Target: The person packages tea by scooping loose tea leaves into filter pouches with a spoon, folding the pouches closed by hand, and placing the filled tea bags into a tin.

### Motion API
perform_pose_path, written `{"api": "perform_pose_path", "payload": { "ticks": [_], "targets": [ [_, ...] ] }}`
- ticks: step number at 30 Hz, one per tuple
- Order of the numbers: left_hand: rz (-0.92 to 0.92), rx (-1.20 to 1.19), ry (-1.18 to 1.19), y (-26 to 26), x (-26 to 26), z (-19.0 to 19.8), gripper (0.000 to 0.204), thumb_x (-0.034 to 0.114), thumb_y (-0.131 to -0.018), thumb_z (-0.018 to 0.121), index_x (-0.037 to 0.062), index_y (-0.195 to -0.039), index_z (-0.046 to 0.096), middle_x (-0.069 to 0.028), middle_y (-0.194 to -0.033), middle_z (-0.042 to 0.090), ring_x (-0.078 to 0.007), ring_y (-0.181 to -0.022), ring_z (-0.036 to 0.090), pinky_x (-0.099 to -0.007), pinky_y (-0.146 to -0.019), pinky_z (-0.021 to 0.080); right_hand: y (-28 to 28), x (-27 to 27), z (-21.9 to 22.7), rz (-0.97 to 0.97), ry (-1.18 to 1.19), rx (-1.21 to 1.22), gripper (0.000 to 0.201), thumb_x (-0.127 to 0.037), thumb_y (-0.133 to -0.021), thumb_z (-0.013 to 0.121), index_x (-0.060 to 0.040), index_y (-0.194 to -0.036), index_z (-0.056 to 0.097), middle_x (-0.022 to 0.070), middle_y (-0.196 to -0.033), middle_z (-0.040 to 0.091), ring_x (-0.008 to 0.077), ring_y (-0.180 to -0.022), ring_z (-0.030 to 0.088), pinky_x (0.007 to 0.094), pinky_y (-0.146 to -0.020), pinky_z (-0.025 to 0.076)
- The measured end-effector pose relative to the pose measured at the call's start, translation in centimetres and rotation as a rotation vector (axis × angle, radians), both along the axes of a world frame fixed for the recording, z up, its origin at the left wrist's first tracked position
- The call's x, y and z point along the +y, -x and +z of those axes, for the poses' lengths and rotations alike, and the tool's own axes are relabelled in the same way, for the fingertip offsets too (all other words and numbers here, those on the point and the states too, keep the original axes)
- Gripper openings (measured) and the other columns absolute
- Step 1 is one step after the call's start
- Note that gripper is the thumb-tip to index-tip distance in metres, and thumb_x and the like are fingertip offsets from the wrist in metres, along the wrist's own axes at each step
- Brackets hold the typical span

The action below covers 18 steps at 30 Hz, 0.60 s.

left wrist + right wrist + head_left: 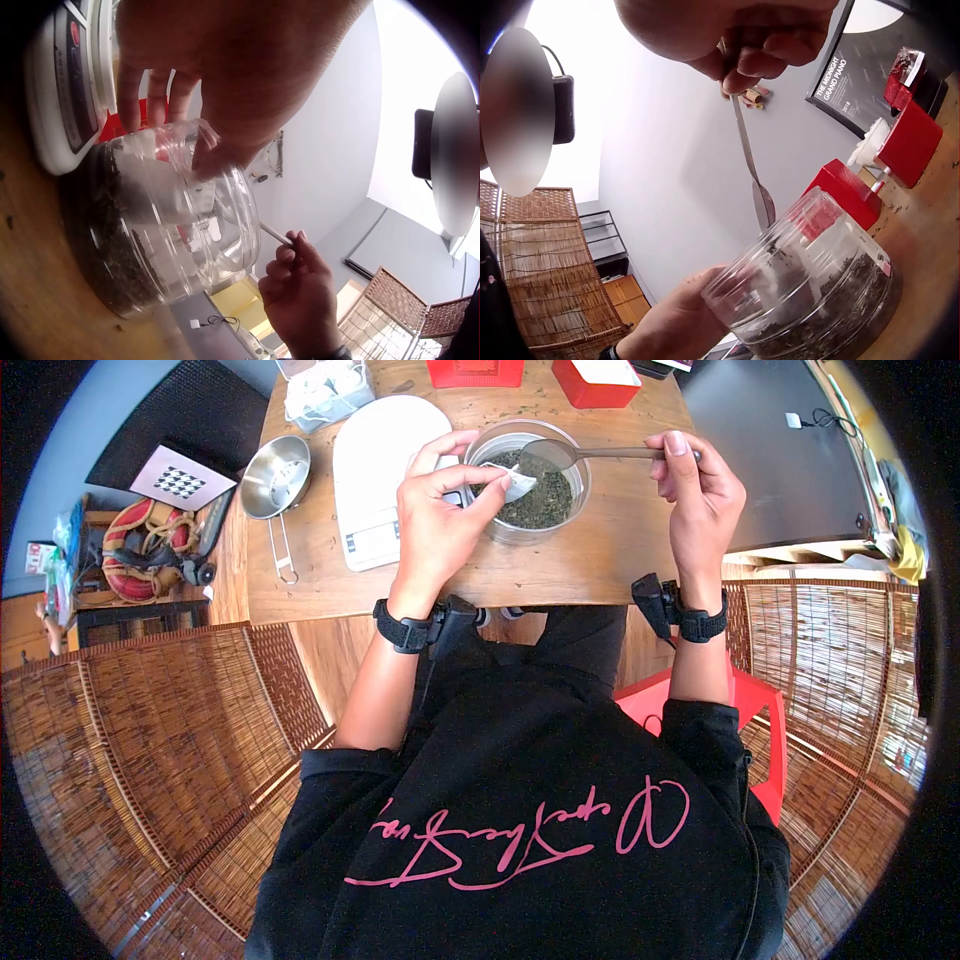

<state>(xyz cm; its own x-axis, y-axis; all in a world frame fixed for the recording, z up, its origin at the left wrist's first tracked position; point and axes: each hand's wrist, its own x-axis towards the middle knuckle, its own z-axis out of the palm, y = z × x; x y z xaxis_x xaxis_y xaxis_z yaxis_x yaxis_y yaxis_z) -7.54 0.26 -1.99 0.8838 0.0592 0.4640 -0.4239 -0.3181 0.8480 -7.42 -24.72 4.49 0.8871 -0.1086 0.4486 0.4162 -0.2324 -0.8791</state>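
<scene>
A clear plastic jar (530,535) of dark dried leaves (545,505) stands on the wooden table. My left hand (435,520) pinches a small white tea bag (518,486) between thumb and finger, inside the jar's mouth. In the left wrist view the bag shows pale through the jar wall, above the leaves. My right hand (700,495), to the right of the jar, pinches the end of a long-handled metal spoon (625,453). The spoon's bowl is over the jar's opening, close to the bag.
Left of the jar lies a white kitchen scale (385,450). Further left is a metal pan (275,478) with a long handle. A box of white bags (328,395) stands at the back left. Red boxes (600,388) sit behind the jar.
</scene>
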Motion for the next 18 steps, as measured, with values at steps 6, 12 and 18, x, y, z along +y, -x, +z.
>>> {"api": "perform_pose_path", "payload": {
  "ticks": [6, 12, 18],
  "targets": [
    [-0.001, 0.011, -0.007, 0.1, 0.0, 0.2, 0.016, 0.007, -0.077, 0.082, 0.0103, -0.093, 0.083, -0.0145, -0.124, 0.068, -0.0274, -0.116, 0.062, -0.0394, -0.101, 0.049, 0.4, 0.7, -0.1, 0.030, 0.022, -0.063, 0.022, -0.021, -0.102, 0.066, -0.0021, -0.102, 0.076, -0.0014, -0.078, 0.066, 0.0029, -0.067, 0.054, 0.0190, -0.059, 0.040],
    [-0.016, 0.008, -0.026, 0.0, 0.0, -0.1, 0.017, 0.007, -0.082, 0.080, 0.0071, -0.100, 0.081, -0.0153, -0.128, 0.067, -0.0266, -0.121, 0.062, -0.0388, -0.104, 0.048, 0.1, 0.5, -0.2, -0.097, 0.147, -0.109, 0.020, -0.019, -0.101, 0.067, -0.0006, -0.099, 0.075, 0.0010, -0.077, 0.067, 0.0062, -0.067, 0.056, 0.0245, -0.060, 0.044],
    [0.011, -0.028, -0.026, 0.3, -0.3, 0.4, 0.012, 0.006, -0.088, 0.074, 0.0035, -0.100, 0.076, -0.0169, -0.130, 0.066, -0.0256, -0.119, 0.064, -0.0386, -0.101, 0.050, 0.2, 1.6, -0.6, -0.110, 0.454, -0.170, 0.015, -0.016, -0.096, 0.070, -0.0013, -0.096, 0.073, 0.0105, -0.079, 0.067, 0.0187, -0.064, 0.061, 0.0299, -0.058, 0.046]
  ]
}}
